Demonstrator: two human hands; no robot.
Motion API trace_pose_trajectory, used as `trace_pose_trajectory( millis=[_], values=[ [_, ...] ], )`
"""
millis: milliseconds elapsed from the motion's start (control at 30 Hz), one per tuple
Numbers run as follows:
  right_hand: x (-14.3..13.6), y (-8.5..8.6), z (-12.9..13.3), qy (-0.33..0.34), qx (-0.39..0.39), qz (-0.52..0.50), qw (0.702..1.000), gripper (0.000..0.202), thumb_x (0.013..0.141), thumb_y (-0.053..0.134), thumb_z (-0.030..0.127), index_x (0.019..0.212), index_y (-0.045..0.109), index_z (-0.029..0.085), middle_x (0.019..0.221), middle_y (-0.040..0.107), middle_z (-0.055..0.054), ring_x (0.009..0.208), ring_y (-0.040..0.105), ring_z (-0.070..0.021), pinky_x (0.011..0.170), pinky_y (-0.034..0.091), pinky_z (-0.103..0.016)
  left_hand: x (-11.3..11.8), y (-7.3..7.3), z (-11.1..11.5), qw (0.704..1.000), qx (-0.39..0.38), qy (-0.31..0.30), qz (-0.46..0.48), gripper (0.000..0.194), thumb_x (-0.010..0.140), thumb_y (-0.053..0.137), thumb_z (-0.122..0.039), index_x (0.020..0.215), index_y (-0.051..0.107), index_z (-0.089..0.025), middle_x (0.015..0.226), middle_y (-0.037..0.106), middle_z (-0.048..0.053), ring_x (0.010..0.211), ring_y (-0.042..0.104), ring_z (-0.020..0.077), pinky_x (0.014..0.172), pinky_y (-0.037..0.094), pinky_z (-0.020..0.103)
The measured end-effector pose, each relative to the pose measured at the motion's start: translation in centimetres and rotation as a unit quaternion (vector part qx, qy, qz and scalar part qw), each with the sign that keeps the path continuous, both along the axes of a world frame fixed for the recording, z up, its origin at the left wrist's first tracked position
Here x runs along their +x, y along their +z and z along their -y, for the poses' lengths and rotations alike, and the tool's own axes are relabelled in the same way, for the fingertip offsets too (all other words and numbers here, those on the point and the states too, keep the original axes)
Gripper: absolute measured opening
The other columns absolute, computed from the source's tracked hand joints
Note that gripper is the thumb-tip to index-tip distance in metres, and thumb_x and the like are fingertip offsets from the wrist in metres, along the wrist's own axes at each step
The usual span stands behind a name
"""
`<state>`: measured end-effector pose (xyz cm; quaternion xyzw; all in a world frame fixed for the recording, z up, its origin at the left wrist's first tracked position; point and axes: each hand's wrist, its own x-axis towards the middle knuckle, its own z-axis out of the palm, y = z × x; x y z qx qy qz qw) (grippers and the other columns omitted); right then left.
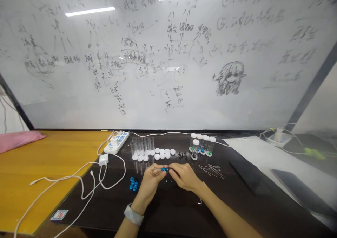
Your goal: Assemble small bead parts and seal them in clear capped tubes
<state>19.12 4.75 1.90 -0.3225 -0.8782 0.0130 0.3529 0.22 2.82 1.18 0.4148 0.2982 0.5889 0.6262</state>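
Near the middle of the dark table, my left hand (pixel 152 179) pinches a small shiny blue part (pixel 164 169), and a thin rod runs back over its fingers. My right hand (pixel 184 175) meets it from the right, its thumb and index finger closed at the part's right end on a small dark piece (pixel 168 168). Several loose blue parts (pixel 133 184) lie left of my left wrist. Small black pieces (pixel 182 155) stand behind my right hand. Thin metal pins (pixel 210 170) are scattered to its right.
Behind the hands are clear tubes (pixel 142 146), white caps (pixel 162 153) and capped tubes holding coloured parts (pixel 205 145). A power strip (pixel 117 142) and white cables (pixel 86 192) lie left. At right are a black slab (pixel 246 176), a dark tablet (pixel 297 188) and white sheets (pixel 250 153).
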Motion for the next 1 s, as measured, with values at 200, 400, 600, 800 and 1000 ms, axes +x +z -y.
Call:
trace_pose_trajectory(
  millis=[200, 400, 600, 800, 1000],
  values=[
    [0.09, 0.13, 0.08, 0.006, 0.006, 0.000, 1.000, 0.014, 0.101, 0.045, 0.028, 0.102, 0.056, 0.020, 0.078, 0.065, -0.001, 0.067, 0.063, -0.0143, 0.061, 0.039, -0.024, 0.05, 0.09, 0.09, 1.000, 0.002, 0.002, -0.001, 0.029, 0.063, 0.091, -0.018, 0.084, 0.071, -0.015, 0.098, 0.078, 0.009, 0.094, 0.072, 0.0191, 0.088, 0.052, 0.028],
    [0.03, -0.12, -0.03, 0.007, 0.007, -0.017, 1.000, 0.018, 0.098, 0.050, 0.032, 0.110, 0.054, 0.020, 0.075, 0.064, 0.000, 0.063, 0.061, -0.0145, 0.060, 0.040, -0.025, -0.02, 0.02, 0.12, 1.000, -0.003, 0.005, -0.001, 0.030, 0.062, 0.091, -0.020, 0.083, 0.070, -0.014, 0.099, 0.078, 0.010, 0.094, 0.072, 0.0201, 0.086, 0.053, 0.028],
    [0.07, -0.16, -0.09, 0.007, 0.014, -0.007, 1.000, 0.019, 0.102, 0.041, 0.026, 0.094, 0.057, 0.021, 0.073, 0.064, -0.001, 0.065, 0.061, -0.0144, 0.061, 0.039, -0.025, 0.01, -0.15, 0.01, 1.000, 0.001, 0.005, -0.002, 0.030, 0.063, 0.090, -0.020, 0.084, 0.070, -0.014, 0.100, 0.078, 0.011, 0.095, 0.072, 0.0206, 0.087, 0.053, 0.029],
    [0.10, -0.04, 0.00, 0.010, 0.009, -0.015, 1.000, 0.013, 0.100, 0.046, 0.029, 0.102, 0.056, 0.020, 0.075, 0.064, 0.000, 0.064, 0.061, -0.0141, 0.060, 0.039, -0.025, 0.01, -0.12, -0.02, 1.000, 0.002, 0.006, 0.000, 0.032, 0.061, 0.092, -0.020, 0.083, 0.070, -0.015, 0.099, 0.078, 0.010, 0.095, 0.072, 0.0223, 0.089, 0.053, 0.033],
    [0.11, 0.11, 0.09, 0.010, -0.001, -0.018, 1.000, 0.015, 0.098, 0.049, 0.031, 0.105, 0.054, 0.019, 0.073, 0.063, 0.001, 0.062, 0.060, -0.0146, 0.061, 0.039, -0.025, -0.04, -0.15, -0.03, 1.000, 0.003, -0.002, -0.001, 0.029, 0.064, 0.090, -0.019, 0.085, 0.069, -0.014, 0.101, 0.078, 0.011, 0.094, 0.072, 0.0199, 0.087, 0.053, 0.028]
  ],
)
